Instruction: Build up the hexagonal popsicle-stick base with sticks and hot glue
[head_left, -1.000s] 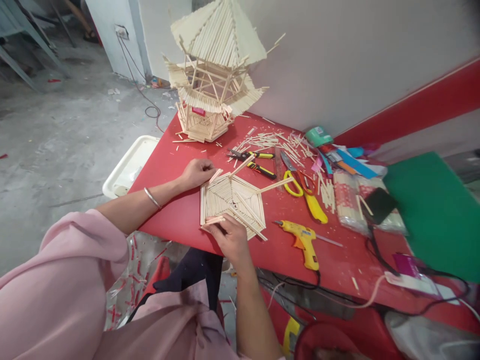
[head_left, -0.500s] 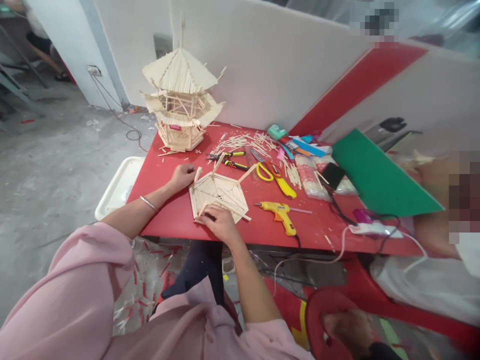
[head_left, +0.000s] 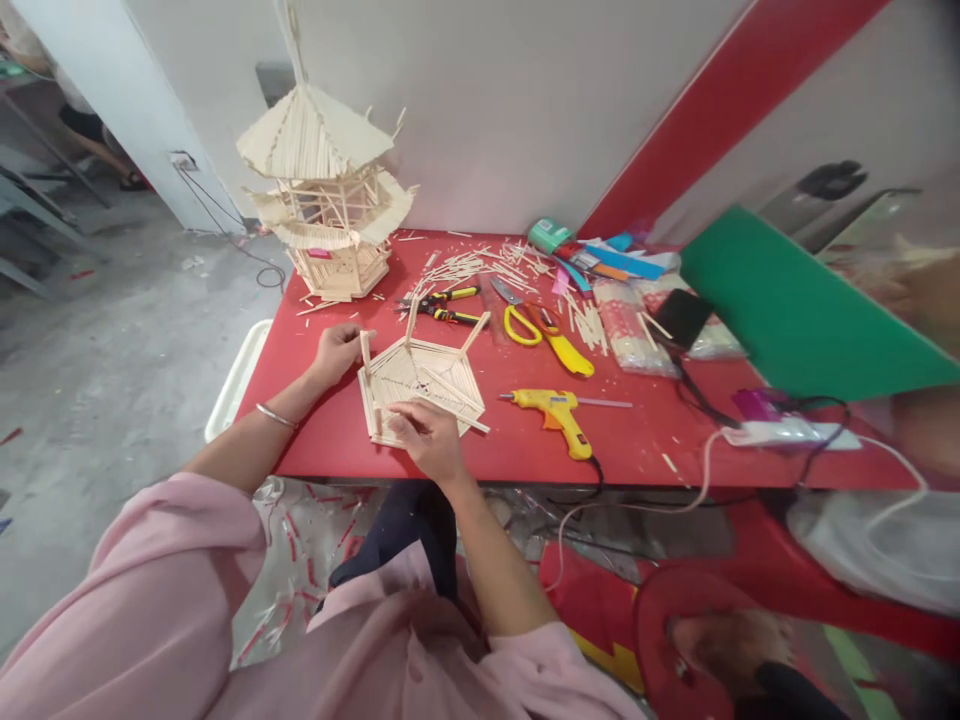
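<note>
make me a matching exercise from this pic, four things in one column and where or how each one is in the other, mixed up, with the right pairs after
Things
1. yellow pistol-shaped glue gun
2. flat hexagonal panel of pale wooden sticks
3. silver ring-shaped bracelet
4. pale stick-built tower with tiered roofs

Places and states
A. worn on the left wrist
B. stands at the back left of the red tabletop
C. has the right hand over its near edge
D. lies on its side, nozzle pointing left

Pairs: 1-D, 2-C, 3-A, 4-B

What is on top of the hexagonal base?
On the base, four posts rise along the rim, and a stick lies across the right side, jutting past the edge. The right hand covers part of the near side; what's beneath can't be seen.
</note>
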